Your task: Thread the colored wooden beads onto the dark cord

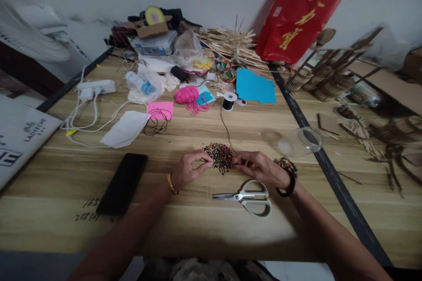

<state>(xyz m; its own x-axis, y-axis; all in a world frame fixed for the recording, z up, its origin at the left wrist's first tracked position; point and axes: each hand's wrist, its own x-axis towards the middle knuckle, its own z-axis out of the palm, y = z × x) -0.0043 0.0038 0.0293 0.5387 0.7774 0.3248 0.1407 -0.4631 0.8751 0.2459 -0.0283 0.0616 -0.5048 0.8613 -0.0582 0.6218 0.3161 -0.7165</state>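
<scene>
Left hand [187, 169] and right hand [259, 167], pinched closed, contents unclear, flank small round multicoloured beads [220, 155]; apparent stringing calls for steady alignment next.

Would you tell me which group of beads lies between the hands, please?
The larger heap of loose beads, between the left hand and right hand; the smaller bead bunch lies by the dark wristband.

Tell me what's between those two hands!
A pile of little colourful beads lies between the left hand and the right hand, seen in the head view.
</scene>
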